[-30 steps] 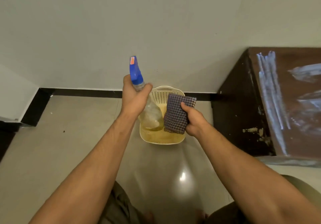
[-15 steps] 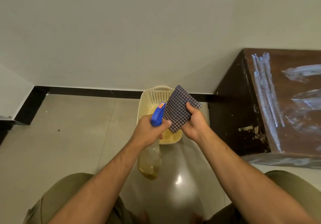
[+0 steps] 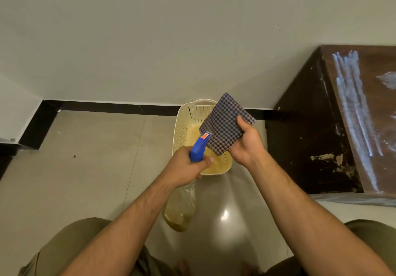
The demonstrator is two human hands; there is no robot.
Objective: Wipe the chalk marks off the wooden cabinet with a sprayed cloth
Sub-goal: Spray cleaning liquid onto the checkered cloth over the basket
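Cloth (image 3: 225, 123), checked and folded, is held over the cream basket (image 3: 182, 125), the grip of the right hand (image 3: 246, 145) clamped on its edge. The grip of the left hand (image 3: 184, 168) is clamped round the spray bottle (image 3: 181, 208), nozzle just beside the cloth. Chalk marks (image 3: 351, 108) streak the wooden cabinet (image 3: 310, 125) at right.

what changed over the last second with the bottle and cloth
The left hand tipped the spray bottle down from upright, nozzle now aimed at the cloth, which the right hand turned to face it. Both grips held. Basket, cabinet and chalk marks stayed put.
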